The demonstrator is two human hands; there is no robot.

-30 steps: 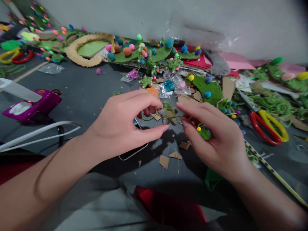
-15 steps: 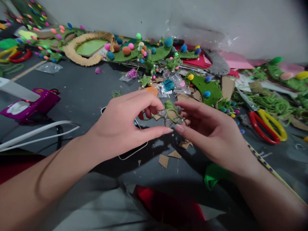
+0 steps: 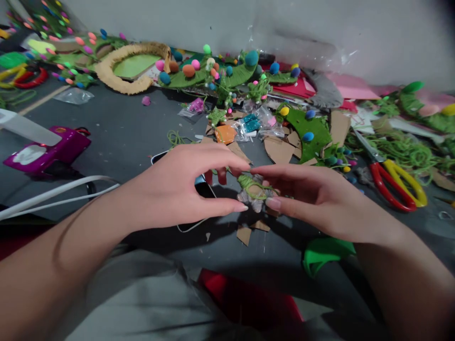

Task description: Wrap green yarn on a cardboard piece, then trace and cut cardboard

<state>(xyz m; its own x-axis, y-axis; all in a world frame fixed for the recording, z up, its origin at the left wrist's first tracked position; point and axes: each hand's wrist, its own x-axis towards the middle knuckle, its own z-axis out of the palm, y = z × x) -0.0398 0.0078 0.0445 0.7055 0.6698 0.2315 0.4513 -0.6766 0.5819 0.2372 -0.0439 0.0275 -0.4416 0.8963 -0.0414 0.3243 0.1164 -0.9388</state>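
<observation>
A small cardboard star (image 3: 256, 190), wrapped in grey and green yarn with bare card in its middle, is held up between my hands. My right hand (image 3: 316, 201) pinches its right side between thumb and fingers. My left hand (image 3: 181, 184) curves around from the left, index fingertip at the star's upper edge beside my right index finger; its thumb is apart, near the lower left points. A thin green strand shows by my curled left fingers, whose grip is partly hidden. Under my left hand lies a phone-like dark object with a white edge (image 3: 205, 189).
Cardboard scraps (image 3: 279, 150) and small plastic bags (image 3: 245, 125) lie beyond my hands. Scissors with red and yellow handles (image 3: 394, 184) rest right, near tangled green yarn (image 3: 408, 151). A purple device (image 3: 53, 151) with white cable stands left. Pompom-covered green pieces (image 3: 231, 78) line the wall.
The star and both hands have moved slightly down. The star is tilted differently, and my left index finger has shifted from its left side to its upper edge.
</observation>
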